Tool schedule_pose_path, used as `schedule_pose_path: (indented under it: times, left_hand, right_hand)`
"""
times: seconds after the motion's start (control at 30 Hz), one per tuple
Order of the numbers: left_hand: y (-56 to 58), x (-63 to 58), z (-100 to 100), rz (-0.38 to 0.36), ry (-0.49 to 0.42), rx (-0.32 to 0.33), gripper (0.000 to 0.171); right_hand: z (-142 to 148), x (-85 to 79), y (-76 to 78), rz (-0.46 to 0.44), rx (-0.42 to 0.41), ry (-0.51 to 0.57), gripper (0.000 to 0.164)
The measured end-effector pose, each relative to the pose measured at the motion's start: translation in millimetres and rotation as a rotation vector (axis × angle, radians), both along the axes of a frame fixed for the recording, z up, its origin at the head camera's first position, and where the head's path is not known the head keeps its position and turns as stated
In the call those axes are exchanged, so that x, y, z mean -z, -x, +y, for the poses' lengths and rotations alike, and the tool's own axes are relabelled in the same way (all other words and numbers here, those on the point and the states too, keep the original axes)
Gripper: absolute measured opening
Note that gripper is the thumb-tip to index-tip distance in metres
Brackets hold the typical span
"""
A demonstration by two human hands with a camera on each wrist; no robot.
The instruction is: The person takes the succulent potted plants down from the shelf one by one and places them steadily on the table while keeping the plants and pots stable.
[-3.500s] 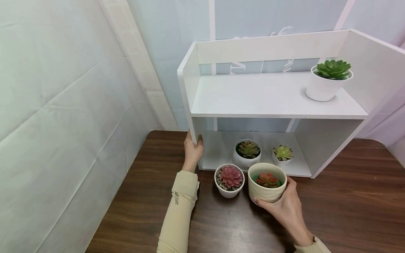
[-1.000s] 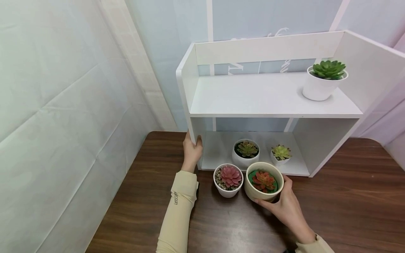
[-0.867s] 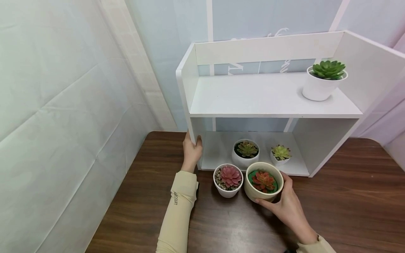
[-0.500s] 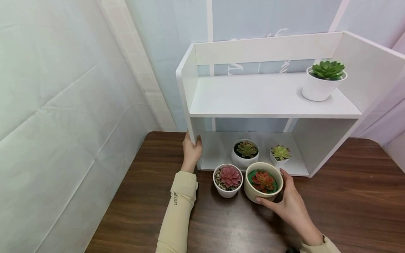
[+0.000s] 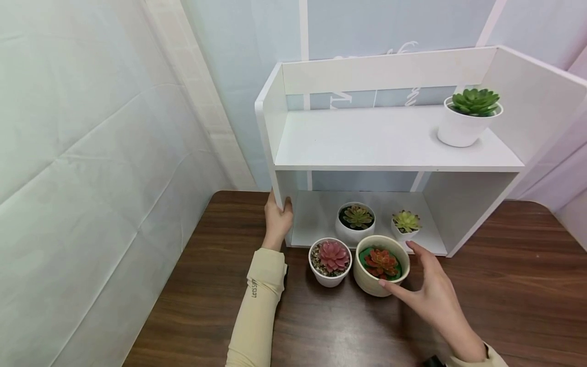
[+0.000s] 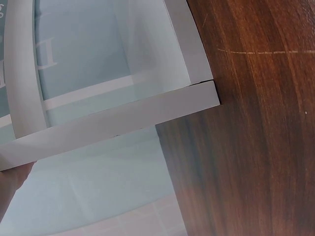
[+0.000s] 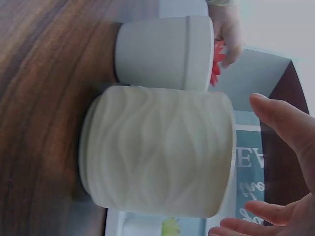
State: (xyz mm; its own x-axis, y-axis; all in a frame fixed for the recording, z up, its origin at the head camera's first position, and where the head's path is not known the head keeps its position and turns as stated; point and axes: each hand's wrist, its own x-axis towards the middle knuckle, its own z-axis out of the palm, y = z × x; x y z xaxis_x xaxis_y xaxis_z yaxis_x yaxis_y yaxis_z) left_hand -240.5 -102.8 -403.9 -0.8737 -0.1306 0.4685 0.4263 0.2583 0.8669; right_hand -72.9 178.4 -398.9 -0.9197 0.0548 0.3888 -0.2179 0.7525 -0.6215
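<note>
My left hand grips the left side panel of a white two-tier shelf, thumb on the inner face and fingers behind on the outer side. A cream pot with a wavy surface and a red-orange succulent stands on the wooden table, just in front of the shelf. My right hand is spread beside it. In the right wrist view, a gap separates its fingers from the pot. A white pot with a pink succulent stands close to the left of the cream one.
On the lower board are a round white pot with a greenish succulent and a small white pot with a yellow-green one. A taller white pot with a green succulent sits on the upper board's right. A pale curtain hangs at left.
My right hand has let go of the cream pot and drawn back to the right. Compared with the oldest frame, that pot is turned and its plant shows more. My left hand stays put.
</note>
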Motion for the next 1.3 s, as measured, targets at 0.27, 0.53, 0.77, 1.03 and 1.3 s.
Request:
schedule_pose_path:
  times: [0.27, 0.53, 0.77, 1.03, 1.3]
  left_hand:
    - [0.0, -0.9, 0.0, 0.008, -0.003, 0.001, 0.046]
    - [0.5, -1.7, -0.5, 0.015, 0.000, 0.008, 0.046]
    - [0.7, -1.4, -0.5, 0.010, -0.005, 0.010, 0.045]
    - [-0.9, -0.4, -0.1, -0.002, 0.002, 0.003, 0.046]
    - [-0.9, -0.3, -0.8, 0.021, -0.011, 0.019, 0.046]
  right_hand:
    - [0.8, -12.0, -3.0, 0.033, 0.018, 0.003, 0.097]
    - [-0.3, -19.8, -3.9, 0.175, 0.066, 0.025, 0.084]
    - [-0.1, -26.3, -6.9, 0.180, 0.088, 0.053, 0.083]
    - [1.4, -35.6, -7.0, 0.277, 0.049, 0.061, 0.084]
    - [1.9, -46.0, -9.1, 0.278, 0.079, 0.080, 0.082]
